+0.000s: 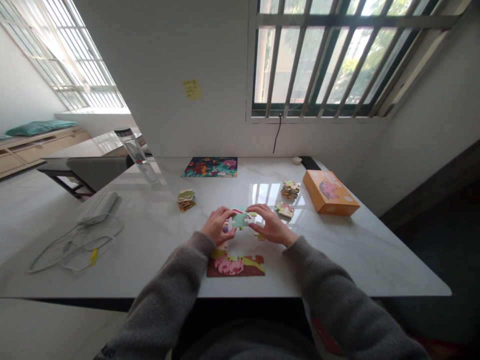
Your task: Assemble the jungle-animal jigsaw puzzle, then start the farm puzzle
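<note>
Between my two hands is a pale green puzzle piece (240, 220), raised a little above the white table. My left hand (218, 225) grips its left side with thumb and fingers. My right hand (273, 225) has thumb and fingertips at its right edge. Nearer to me lies a joined strip of puzzle (235, 266) with a pink animal on brown and green. Other puzzle pieces lie under and behind my hands, partly hidden. A stack of pieces (186, 200) stands to the left, another stack (290, 189) to the right, with a low pile (284, 210) just before it.
An orange box (330, 193) sits at the right. A dark, colourful picture sheet (210, 167) lies by the wall. On the left are a clear bottle (137, 155), a grey-white device (100, 207) and a looped white cable (75, 257). The table's front edge (150, 298) runs below my forearms.
</note>
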The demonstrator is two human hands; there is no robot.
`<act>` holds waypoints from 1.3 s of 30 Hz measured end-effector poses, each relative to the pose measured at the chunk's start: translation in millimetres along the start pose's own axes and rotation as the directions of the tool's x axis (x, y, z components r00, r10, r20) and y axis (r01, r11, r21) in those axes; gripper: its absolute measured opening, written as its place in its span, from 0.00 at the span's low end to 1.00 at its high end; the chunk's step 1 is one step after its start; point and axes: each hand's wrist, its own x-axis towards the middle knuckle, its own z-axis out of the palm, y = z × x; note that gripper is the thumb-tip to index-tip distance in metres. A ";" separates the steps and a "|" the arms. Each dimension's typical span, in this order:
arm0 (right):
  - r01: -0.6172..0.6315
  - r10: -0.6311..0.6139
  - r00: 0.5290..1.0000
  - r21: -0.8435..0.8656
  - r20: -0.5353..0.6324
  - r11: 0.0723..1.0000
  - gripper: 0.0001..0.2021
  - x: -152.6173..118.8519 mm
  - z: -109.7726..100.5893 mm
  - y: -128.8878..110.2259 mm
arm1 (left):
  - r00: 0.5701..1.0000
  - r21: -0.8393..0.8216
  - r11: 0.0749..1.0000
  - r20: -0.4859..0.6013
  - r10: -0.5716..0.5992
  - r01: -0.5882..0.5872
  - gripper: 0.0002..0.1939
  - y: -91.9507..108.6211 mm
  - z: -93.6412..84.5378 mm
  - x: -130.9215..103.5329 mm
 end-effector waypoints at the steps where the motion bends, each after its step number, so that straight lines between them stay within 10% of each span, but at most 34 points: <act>1: 0.014 -0.013 0.999 -0.018 0.045 1.000 0.15 -0.7 0.1 0.3 | 1.000 0.002 1.000 0.009 -0.007 0.007 0.22 0.5 0.1 0.0; 19: -0.006 0.071 0.975 -0.297 0.211 0.955 0.12 -9.4 16.4 -2.4 | 0.971 0.176 0.970 0.140 -0.196 0.170 0.12 -24.0 3.7 -8.0; 31: -0.179 0.091 0.933 -0.231 -0.348 0.956 0.11 -36.5 -55.4 27.3 | 0.978 0.162 0.977 0.127 -0.162 0.141 0.12 -29.8 6.4 -11.1; 39: -0.304 0.188 0.931 -0.378 -0.313 0.874 0.11 -65.6 -76.6 71.8 | 0.974 0.177 0.972 0.137 -0.180 0.155 0.13 -27.2 4.2 -8.6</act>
